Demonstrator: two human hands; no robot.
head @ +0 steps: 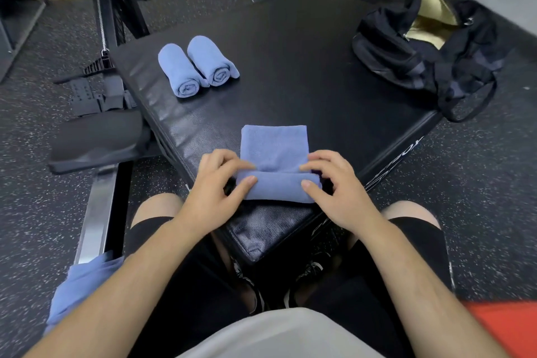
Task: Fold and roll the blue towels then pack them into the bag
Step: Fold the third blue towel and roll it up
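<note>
The person is sitting at a corner of the black padded counter (290, 67), rolling a folded blue towel (274, 154) away from the body. The left grip (216, 183) and right grip (334, 183) are each grasping one end of the rolled part, fingers curling over the top and thumbs pressing the near side. About half the towel is lying flat beyond the roll.

To my eye, doing this well is a matter of both grips advancing evenly, so the ends are not telescoping, and of pressing down while turning, so the roll is coming out as tight as the two finished rolls (181, 73) lying side by side, touching, at the far left of the counter.

The towel is sitting near the counter's pointed corner, with the edges falling away on both sides just beside the grips, so I'd be rolling straight ahead, where the surface is opening out well clear of anything. The black bag (406, 52) is resting at the far right edge, mouth gaping and showing a gold lining, straps hanging over the side. It is well apart from the rolls, so packing is going to mean a reach across. Another blue cloth (81, 285) is draping low on the left, beside a metal rail (96, 212).
</note>
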